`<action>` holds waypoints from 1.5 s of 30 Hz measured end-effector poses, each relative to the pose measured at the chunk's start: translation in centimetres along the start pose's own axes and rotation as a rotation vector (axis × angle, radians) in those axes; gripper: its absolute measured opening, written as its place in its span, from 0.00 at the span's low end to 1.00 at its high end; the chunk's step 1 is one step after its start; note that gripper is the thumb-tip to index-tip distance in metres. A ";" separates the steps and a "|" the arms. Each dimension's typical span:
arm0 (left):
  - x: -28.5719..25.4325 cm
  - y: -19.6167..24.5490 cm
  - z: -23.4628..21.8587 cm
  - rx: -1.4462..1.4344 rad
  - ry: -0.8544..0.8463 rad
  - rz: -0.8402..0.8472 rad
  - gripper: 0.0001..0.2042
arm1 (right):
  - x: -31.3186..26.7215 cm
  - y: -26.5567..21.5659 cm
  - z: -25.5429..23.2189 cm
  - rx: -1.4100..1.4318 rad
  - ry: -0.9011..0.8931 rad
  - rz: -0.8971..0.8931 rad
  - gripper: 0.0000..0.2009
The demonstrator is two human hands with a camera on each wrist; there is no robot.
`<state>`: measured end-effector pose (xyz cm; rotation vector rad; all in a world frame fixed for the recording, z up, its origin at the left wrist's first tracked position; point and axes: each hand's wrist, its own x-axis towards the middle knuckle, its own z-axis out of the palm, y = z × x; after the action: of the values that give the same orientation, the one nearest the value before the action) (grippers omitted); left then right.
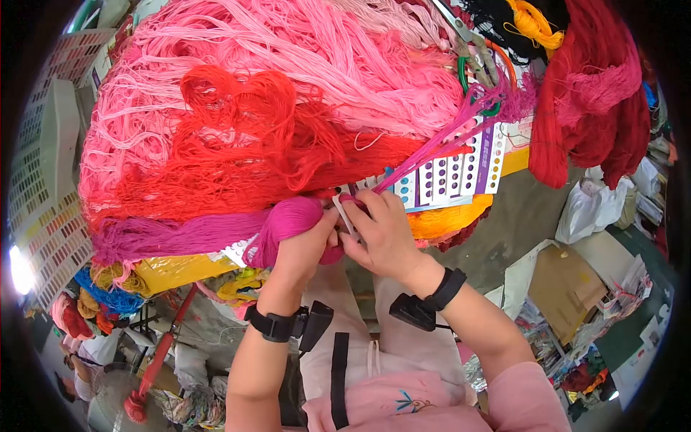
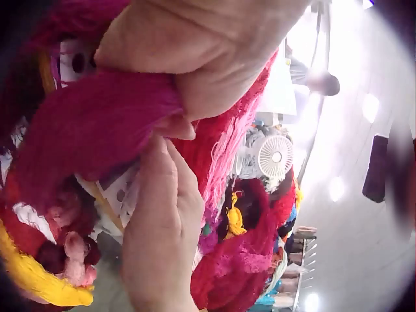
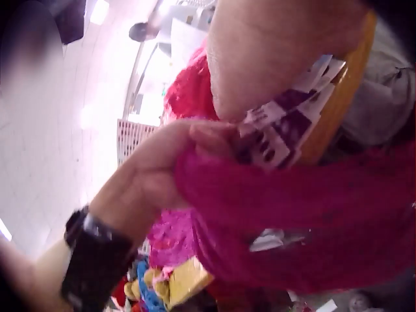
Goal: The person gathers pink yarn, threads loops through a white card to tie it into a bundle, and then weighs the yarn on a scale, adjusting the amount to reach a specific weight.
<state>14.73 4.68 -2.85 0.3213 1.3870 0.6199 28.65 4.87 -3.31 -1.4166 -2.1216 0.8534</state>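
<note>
In the head view my left hand [image 1: 304,243] grips a thick hank of magenta thread [image 1: 294,217], looped over at the table's front edge. Close beside it, my right hand [image 1: 387,234] has its fingers bent at the hank's gathered end, where a narrow white strip [image 1: 344,213] shows between the two hands. Magenta strands [image 1: 425,153] run from the right fingers up to a frayed end at upper right. The left wrist view has the fingertips of both hands meeting at the hank [image 2: 97,127]. In the right wrist view the hank [image 3: 305,221] hangs in a wide loop from the left hand [image 3: 159,162].
Heaps of pink thread [image 1: 288,43] and red thread [image 1: 252,144] cover the table. Colour cards [image 1: 450,173] lie to the right of the hands, with scissors [image 1: 457,21] behind. Dark red hanks [image 1: 594,93] hang at far right. A cardboard box [image 1: 561,288] stands below.
</note>
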 end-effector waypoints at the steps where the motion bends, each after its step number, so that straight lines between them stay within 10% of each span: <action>1: 0.1 -0.2 0.3 0.000 -0.001 -0.005 0.05 | -0.1 0.4 0.0 0.052 0.005 -0.012 0.18; 16: -0.7 1.0 -1.6 -0.024 0.144 0.020 0.05 | 0.6 1.1 0.0 0.240 0.053 0.090 0.16; 22: -3.1 2.2 -3.3 -0.596 -0.270 -0.052 0.12 | 0.2 1.4 0.5 0.211 0.039 0.099 0.12; 28: -0.7 1.3 0.2 0.284 -0.181 -0.010 0.10 | 0.4 2.0 1.4 0.470 0.153 0.152 0.12; 31: -2.4 2.1 -1.0 0.158 0.080 -0.019 0.08 | 0.8 0.8 1.3 0.275 0.111 0.157 0.14; 36: -6.6 3.5 -11.9 -0.367 0.165 -0.116 0.13 | 1.2 -0.2 1.3 0.067 0.001 0.237 0.19; 45: -13.4 11.6 -23.6 -0.580 0.356 0.411 0.11 | 1.3 -0.9 1.5 -0.018 -0.015 0.237 0.18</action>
<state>-11.59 2.81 10.43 0.0212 1.4127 1.4355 26.59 5.43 -3.70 -1.7006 -2.0032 0.9363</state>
